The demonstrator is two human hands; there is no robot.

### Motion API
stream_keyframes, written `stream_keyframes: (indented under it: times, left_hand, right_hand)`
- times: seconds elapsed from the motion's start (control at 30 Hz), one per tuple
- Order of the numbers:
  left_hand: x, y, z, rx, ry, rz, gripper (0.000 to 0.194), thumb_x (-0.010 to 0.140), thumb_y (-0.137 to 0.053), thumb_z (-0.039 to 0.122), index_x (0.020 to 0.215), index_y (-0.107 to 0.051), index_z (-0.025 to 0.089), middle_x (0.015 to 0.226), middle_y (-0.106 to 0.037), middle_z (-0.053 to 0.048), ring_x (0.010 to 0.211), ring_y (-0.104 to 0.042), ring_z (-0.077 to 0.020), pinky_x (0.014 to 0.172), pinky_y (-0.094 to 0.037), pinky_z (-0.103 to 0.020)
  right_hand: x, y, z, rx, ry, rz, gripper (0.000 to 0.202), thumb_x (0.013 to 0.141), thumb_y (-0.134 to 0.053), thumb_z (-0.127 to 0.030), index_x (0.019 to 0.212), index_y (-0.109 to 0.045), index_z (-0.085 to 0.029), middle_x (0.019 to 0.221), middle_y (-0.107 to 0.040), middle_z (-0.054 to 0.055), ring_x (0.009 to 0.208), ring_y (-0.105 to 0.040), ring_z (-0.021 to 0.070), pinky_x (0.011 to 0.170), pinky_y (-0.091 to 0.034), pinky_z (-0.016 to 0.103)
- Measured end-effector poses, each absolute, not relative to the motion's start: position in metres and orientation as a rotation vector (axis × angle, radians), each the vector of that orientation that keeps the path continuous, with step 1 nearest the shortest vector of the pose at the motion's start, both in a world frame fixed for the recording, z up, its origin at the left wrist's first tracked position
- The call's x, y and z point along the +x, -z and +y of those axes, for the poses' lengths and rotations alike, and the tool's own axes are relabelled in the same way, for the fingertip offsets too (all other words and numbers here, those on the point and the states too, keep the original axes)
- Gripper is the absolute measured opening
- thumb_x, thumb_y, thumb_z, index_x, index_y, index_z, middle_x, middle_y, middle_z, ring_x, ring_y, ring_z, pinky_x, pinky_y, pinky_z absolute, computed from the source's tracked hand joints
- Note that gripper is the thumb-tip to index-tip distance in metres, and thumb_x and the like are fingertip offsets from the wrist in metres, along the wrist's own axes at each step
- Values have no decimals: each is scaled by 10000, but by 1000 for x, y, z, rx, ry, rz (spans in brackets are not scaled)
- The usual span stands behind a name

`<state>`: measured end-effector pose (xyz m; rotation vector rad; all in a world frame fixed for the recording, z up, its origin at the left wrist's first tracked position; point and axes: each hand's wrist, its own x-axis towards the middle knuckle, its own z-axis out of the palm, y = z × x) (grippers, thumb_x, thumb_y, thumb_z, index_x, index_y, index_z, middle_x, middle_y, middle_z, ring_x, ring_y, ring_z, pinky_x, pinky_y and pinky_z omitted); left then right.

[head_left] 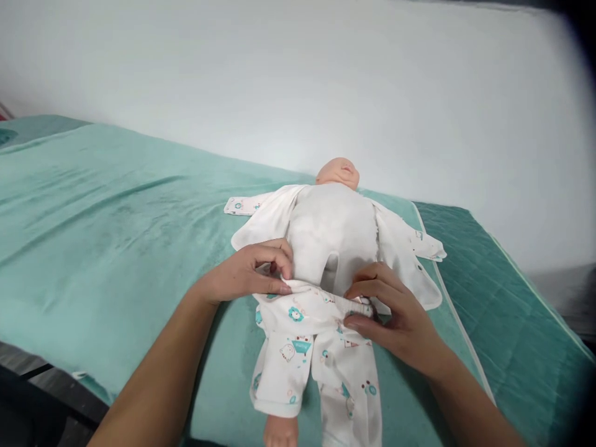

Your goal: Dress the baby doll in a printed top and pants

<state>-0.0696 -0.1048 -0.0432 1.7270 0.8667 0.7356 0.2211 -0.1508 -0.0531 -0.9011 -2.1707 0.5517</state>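
A baby doll [338, 171] lies on its back, head away from me, with a plain pale torso [333, 223]. An open white jacket [274, 214] spreads out on both sides of it. White printed trousers [298, 323] cover its legs, and one foot shows below the left cuff. My left hand [256, 268] pinches the left part of the waistband between thumb and fingers. My right hand [391, 310] pinches the waistband's right part. The waistband lies across the bottom of the torso, below a small arched gap.
A light green sheet [116, 217] covers the bed under the doll. On the right lies a darker green quilted cover [512, 310]. A white wall [233, 81] rises behind the bed. Something dark [28, 403] stands at the lower left.
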Motion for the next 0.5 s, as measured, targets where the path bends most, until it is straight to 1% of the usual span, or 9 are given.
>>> stream_keyframes:
  times: [0.13, 0.23, 0.3, 0.4, 0.5]
  left_hand:
    - [-60, 51, -105, 1529, -1024, 851, 173, 741, -765, 324, 745, -648, 197, 889, -653, -58, 819, -595, -191, 731, -468, -312]
    - [-53, 56, -103, 1365, -1143, 877, 223, 764, -755, 350, 793, -592, 200, 880, -663, -42, 781, -598, -171, 697, -462, -295]
    - [-50, 58, -103, 1310, -1169, 884, 258, 767, -754, 378, 808, -571, 202, 860, -657, -34, 755, -587, -161, 669, -452, -279]
    - [-48, 61, -102, 1294, -1182, 873, 252, 785, -744, 376, 819, -566, 201, 807, -628, -14, 722, -561, -141, 642, -430, -254]
    - [-47, 63, -100, 1293, -1190, 842, 203, 814, -723, 332, 822, -567, 202, 759, -587, 12, 654, -506, -104, 596, -388, -224]
  right_hand:
    - [219, 51, -152, -922, -637, -2159, 162, 852, -702, -255, 996, -631, -279, 986, -601, 57, 921, -575, 227, 763, -476, 375]
    - [217, 48, -152, -930, -742, -2098, 99, 877, -670, -242, 947, -604, -269, 954, -590, 46, 893, -566, 206, 740, -466, 353]
    - [216, 46, -153, -935, -809, -2091, 94, 881, -671, -258, 917, -584, -261, 934, -583, 37, 873, -559, 197, 733, -462, 345]
    - [217, 42, -151, -931, -856, -2136, 148, 869, -694, -296, 840, -559, -242, 944, -573, 33, 883, -550, 191, 762, -457, 346]
    - [222, 39, -148, -883, -881, -2179, 242, 875, -690, -314, 736, -517, -217, 1000, -562, 38, 931, -548, 189, 820, -450, 351]
